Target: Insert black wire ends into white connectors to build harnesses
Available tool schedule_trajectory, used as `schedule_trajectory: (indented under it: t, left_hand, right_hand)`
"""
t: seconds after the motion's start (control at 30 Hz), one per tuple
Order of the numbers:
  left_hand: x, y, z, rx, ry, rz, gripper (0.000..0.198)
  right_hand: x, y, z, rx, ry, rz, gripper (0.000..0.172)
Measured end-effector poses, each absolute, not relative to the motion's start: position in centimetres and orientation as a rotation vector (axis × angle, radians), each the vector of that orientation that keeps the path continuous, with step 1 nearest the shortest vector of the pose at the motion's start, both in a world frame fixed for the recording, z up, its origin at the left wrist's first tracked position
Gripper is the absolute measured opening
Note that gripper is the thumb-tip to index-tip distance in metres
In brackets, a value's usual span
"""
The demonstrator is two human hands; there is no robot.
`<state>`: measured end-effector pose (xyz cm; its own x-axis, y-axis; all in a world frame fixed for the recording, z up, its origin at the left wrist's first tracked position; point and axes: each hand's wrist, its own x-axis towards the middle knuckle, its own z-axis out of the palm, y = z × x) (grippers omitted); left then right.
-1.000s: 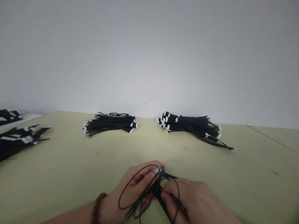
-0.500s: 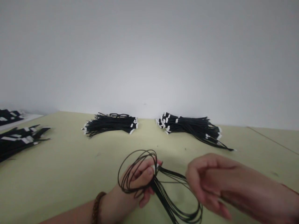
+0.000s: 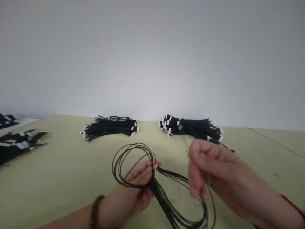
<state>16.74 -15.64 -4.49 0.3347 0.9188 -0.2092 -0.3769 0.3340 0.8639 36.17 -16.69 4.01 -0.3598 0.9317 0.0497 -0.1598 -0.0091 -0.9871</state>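
My left hand (image 3: 138,181) is closed around a bundle of thin black wires (image 3: 166,203), pinched between thumb and fingers. Thin wire loops (image 3: 128,147) stand up over the back of that hand, and a white connector (image 3: 155,166) shows beside its fingertips. The rest of the bundle hangs down to the right, curving back up past the other hand. My right hand (image 3: 209,168) is raised to the right with its fingers pinched together. A single wire (image 3: 212,203) trails below it, and a blurred grey piece (image 3: 180,127) shows above its fingertips.
At the back of the yellow-green table (image 3: 71,171), against the wall, lie two piles of black cables with white connectors, a left pile (image 3: 109,128) and a right pile (image 3: 190,127). Eyeglasses (image 3: 119,118) rest at the left pile. More cables (image 3: 19,143) lie at the far left.
My right hand has risen and closed into a pinch, with a wire now trailing below it. My left hand has shifted slightly left, still gripping the bundle.
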Motion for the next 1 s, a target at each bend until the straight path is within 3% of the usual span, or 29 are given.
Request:
schedule_trajectory:
  t: [0.07,0.17,0.23,0.33,1.0]
  left_hand:
    - [16.5,-15.6,-4.8,0.798,0.748,0.981,0.041]
    - [16.4,-15.6,-5.1,0.766,0.692,0.98,0.036]
    - [16.4,-15.6,-5.0,0.733,0.68,0.973,0.036]
    - [16.6,-15.6,-4.8,0.701,0.676,0.95,0.037]
    - [16.5,-15.9,-4.4,0.756,0.681,0.949,0.035]
  right_hand:
    - [35.3,-17.5,2.5,-1.098,-1.582,1.502,0.021]
    - [34.5,-18.6,0.8,-1.334,-1.945,0.991,0.018]
    - [34.4,-18.9,0.4,-1.321,-2.12,0.641,0.017]
    - [34.3,-18.9,0.4,-1.23,-2.241,0.4,0.017]
    - [34.4,-18.6,0.5,-1.227,-2.315,0.156,0.018]
